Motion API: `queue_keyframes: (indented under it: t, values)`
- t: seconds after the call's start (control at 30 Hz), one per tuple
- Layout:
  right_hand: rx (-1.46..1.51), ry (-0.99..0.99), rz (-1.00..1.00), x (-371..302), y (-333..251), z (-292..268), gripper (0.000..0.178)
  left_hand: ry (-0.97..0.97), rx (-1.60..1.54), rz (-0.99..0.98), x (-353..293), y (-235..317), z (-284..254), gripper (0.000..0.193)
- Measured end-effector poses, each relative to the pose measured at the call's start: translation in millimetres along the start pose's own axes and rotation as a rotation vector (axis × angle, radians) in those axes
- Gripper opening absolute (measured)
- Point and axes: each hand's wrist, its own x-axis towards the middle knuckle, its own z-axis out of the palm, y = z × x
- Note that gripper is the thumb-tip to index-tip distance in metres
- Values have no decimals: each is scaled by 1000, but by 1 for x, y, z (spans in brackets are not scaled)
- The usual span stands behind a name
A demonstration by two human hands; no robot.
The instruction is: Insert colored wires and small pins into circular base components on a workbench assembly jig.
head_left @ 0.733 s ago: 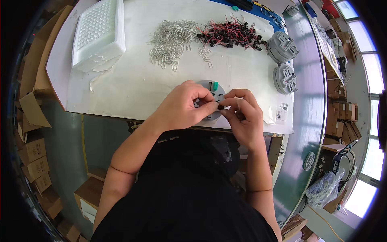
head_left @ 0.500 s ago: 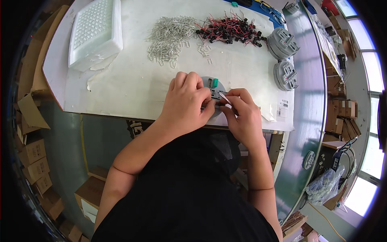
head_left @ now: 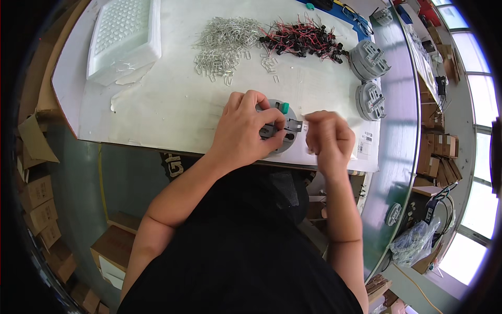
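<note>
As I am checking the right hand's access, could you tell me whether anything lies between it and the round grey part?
Nothing visible does: the right hand sits just beside the round grey part, which the left hand grips.

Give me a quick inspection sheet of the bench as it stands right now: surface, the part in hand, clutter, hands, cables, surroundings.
Surface: white table, sheet-covered, edge wrinkled at the left.
Job's things: round grey fixture with a green tab, at the near edge.
Clutter: white foam tray far left; heap of clear small parts; two more grey round fixtures at the right.
Hands: left hand rests on the fixture, fingers curled over it; right hand just beside it, blurred, contents cannot be told.
Cables: pile of red-and-black wired parts at the far edge.
Surroundings: cardboard boxes on the floor at left; windows at right.
</note>
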Motion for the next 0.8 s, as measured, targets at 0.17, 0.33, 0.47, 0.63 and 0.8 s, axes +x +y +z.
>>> queue_keyframes:
  t: [0.17,0.33,0.47,0.63,0.8]
  values:
    - [384,53,-359,14,25,35,51,-3,0,-9,0,2,1,19]
    - [34,47,-531,15,32,43,54,-11,-14,-17,-1,0,0,15]
    - [66,52,-485,12,29,45,59,-61,-24,11,-1,-3,-1,37]
    - [679,-47,-357,20,-4,6,65,-89,191,102,17,24,-18,77]
    - [312,65,-151,2,-37,-24,54,-243,106,193,28,39,-33,98]
